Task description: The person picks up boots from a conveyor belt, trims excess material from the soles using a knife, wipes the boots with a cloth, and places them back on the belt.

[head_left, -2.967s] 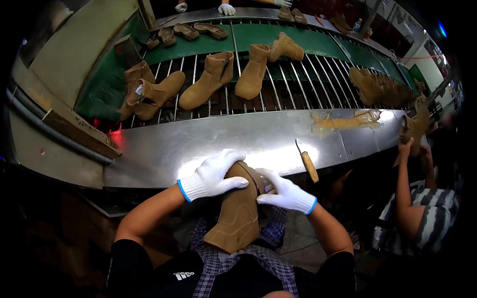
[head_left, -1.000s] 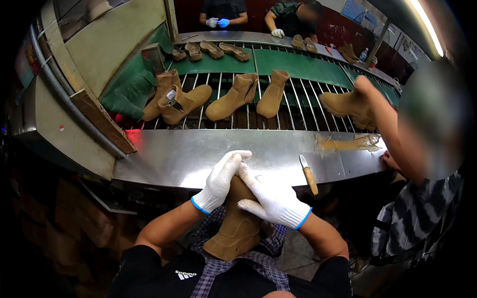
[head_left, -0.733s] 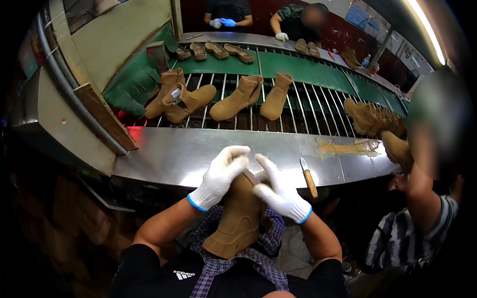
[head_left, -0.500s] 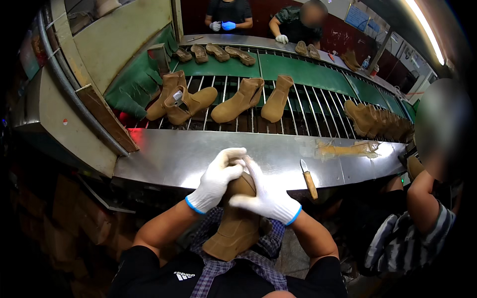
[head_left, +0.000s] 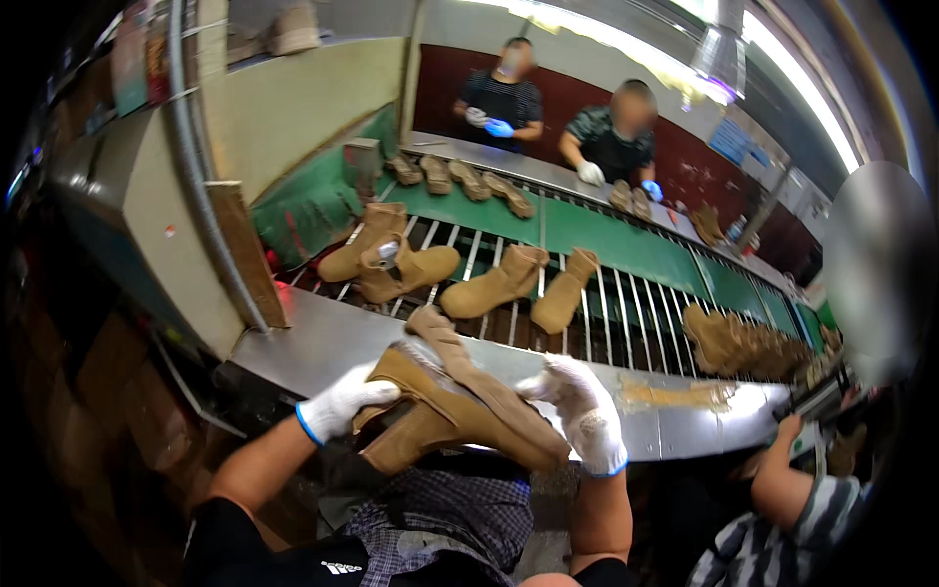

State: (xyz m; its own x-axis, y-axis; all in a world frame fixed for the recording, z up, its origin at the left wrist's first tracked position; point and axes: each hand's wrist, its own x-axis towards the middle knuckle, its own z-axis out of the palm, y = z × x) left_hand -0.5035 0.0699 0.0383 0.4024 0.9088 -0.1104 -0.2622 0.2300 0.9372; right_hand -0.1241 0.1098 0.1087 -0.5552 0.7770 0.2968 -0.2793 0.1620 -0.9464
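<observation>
I have a tan boot [head_left: 460, 406] held up over my lap, just in front of the steel ledge [head_left: 323, 338] of the line, clear of the belt. My left hand [head_left: 342, 406], in a white glove, is closed around the heel and sole end; my right hand [head_left: 587, 411], also gloved, is clamped on the opposite end, near the shaft. The hands sit well apart, one at each end, which in my judgement steadies the boot on its side so the sole and seams can be looked over. Beyond the ledge, four more tan boots [head_left: 494, 284] lie on the slatted conveyor [head_left: 626, 323]. Two people [head_left: 611, 137] in gloves work on the far side. Another person's arm [head_left: 773, 479] shows at lower right
</observation>
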